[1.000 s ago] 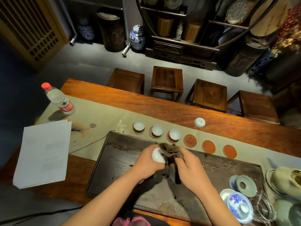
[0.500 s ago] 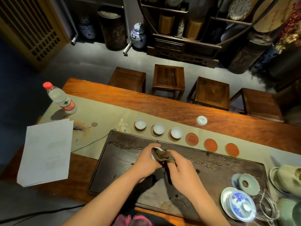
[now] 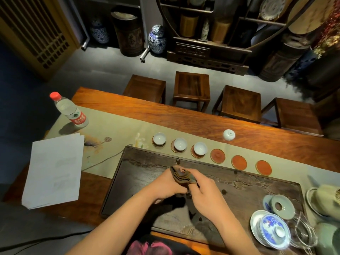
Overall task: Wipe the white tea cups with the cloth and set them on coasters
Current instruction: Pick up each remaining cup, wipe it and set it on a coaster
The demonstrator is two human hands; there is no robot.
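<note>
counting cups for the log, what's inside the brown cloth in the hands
The folded brown cloth is bunched between the left hand and right hand. Any cup inside is covered; none shows.

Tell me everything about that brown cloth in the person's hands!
The cloth is dark brown with tan edges, soft and crumpled into folds. Both hands hold it above the dark tea tray: the left hand wraps it from the left, the right hand pinches it from the right. Whatever is inside the folds is hidden.
</note>
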